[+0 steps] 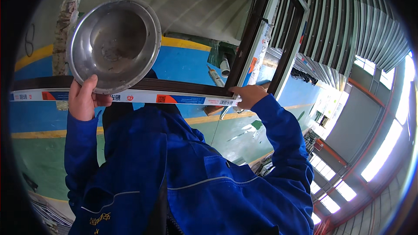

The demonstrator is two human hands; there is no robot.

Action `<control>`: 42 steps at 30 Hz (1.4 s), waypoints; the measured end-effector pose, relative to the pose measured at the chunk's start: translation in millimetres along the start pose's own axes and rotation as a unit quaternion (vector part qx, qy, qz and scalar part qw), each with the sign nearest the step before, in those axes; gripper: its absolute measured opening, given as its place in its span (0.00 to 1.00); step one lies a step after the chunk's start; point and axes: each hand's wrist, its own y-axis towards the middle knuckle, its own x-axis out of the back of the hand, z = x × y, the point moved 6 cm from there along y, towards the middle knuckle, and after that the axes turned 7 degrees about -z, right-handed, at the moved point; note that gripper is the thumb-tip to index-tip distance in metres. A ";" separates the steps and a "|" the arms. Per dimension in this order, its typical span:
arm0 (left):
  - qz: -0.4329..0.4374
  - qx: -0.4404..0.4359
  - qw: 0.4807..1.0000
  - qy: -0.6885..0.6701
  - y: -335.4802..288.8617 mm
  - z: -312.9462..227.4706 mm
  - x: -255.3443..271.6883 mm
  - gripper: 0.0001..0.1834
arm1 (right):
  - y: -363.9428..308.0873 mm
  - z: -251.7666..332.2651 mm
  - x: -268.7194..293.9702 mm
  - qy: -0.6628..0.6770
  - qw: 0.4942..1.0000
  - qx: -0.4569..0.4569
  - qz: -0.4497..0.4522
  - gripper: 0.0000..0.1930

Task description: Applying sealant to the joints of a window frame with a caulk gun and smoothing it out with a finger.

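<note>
The floor (187, 63) shows blue and green areas with yellow stripes (183, 42); at right, orange beams (368, 92) flank a grey wall (352, 122); white light glares through long windows (383, 150).

Glossy metal basin (117, 45); smooth frame (187, 87); matt cloth jacket (244, 196).

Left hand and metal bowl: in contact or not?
Touching. Head view shows the left hand's thumb laid over the near rim of the metal bowl, no gap visible.
</note>
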 end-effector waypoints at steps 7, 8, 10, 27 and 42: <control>0.009 -0.001 1.000 -0.024 0.0 1.7 -3.9 0.23 | 2.6 15.5 -5.4 -0.072 0.996 -0.008 0.058 0.31; 0.014 -0.003 1.000 -0.025 -0.2 1.0 -4.7 0.23 | 3.1 16.7 -6.4 -0.074 0.995 -0.005 0.069 0.33; 0.018 -0.006 0.999 -0.028 -0.6 0.0 -5.9 0.23 | 4.1 17.1 -8.6 -0.079 0.994 -0.002 0.080 0.34; 0.016 0.026 0.999 -0.030 2.1 9.7 3.5 0.22 | 4.0 25.9 -21.4 -0.204 0.979 -0.017 -0.016 0.26; 0.019 0.009 0.999 -0.035 -2.1 6.3 14.2 0.21 | 2.7 22.2 -29.3 0.061 0.990 -0.077 0.099 0.38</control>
